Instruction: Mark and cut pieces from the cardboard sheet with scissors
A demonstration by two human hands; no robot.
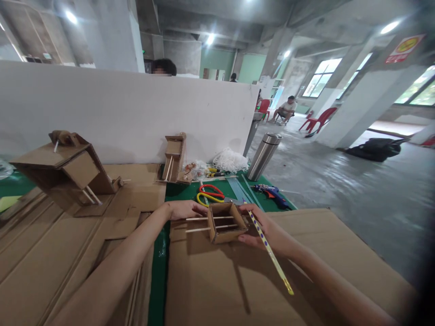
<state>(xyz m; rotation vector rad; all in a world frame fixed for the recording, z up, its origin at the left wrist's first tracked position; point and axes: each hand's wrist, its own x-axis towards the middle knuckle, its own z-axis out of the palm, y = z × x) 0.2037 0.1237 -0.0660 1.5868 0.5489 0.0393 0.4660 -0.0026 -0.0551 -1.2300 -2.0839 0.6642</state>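
A small open cardboard box (227, 236) is held above a flat cardboard sheet. Two thin wooden sticks (197, 219) pass through its side and stick out to the left. My left hand (185, 209) is at the box's far left side, fingers closed against it and partly hidden. My right hand (263, 226) grips the right side, thumb and fingers on the wall. A yellow pencil with dark dots (267, 246) is also tucked in my right hand, its eraser end pointing down to the right. Just behind the box lie scissors with red and yellow handles (210, 194).
A larger cardboard build with sticks (73, 170) stands left, a smaller one (173, 158) at the back by a white partition (129, 113). A steel flask (264, 156), white string (231, 159) and a blue glue gun (273, 194) sit behind my hands. Several people are farther off.
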